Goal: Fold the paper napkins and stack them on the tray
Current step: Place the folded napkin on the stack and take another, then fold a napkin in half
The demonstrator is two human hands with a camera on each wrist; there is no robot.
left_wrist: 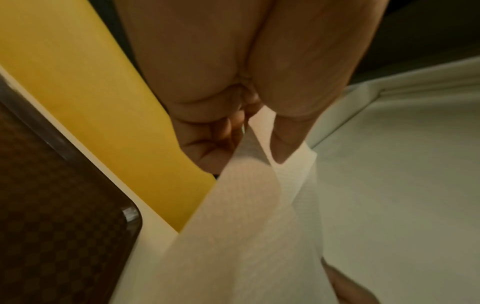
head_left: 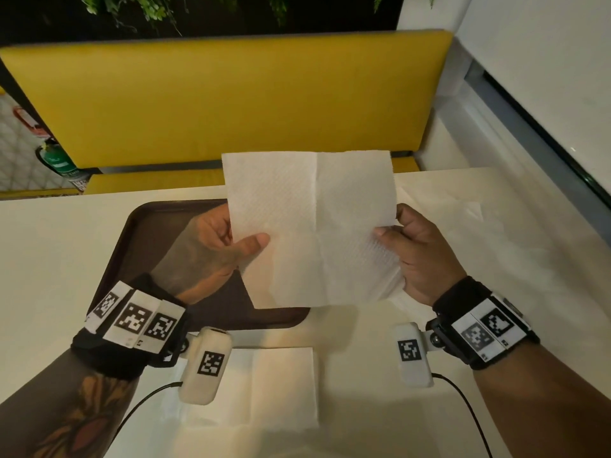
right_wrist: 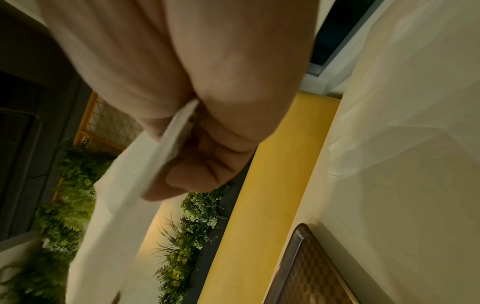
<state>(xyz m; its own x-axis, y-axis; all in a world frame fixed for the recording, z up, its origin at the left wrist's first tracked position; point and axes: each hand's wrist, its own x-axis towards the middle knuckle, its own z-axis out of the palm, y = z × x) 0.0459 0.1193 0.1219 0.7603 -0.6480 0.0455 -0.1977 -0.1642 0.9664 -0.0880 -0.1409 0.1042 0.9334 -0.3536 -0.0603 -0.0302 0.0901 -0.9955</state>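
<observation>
An unfolded white paper napkin (head_left: 314,226) with cross creases is held upright in the air above the table. My left hand (head_left: 228,242) pinches its left edge between thumb and fingers. My right hand (head_left: 406,246) pinches its right edge the same way. In the left wrist view the napkin (left_wrist: 246,226) runs down from the pinching fingers (left_wrist: 285,135). From the right wrist the napkin (right_wrist: 124,195) shows edge-on in the curled fingers (right_wrist: 202,164). Below and behind the napkin lies the dark brown tray (head_left: 158,233), partly hidden by the left hand.
Another white napkin (head_left: 264,388) lies flat on the cream table (head_left: 49,259) near me. More pale paper (head_left: 463,206) lies on the table at the right. A yellow bench (head_left: 231,100) stands behind the table, a wall with a window ledge to the right.
</observation>
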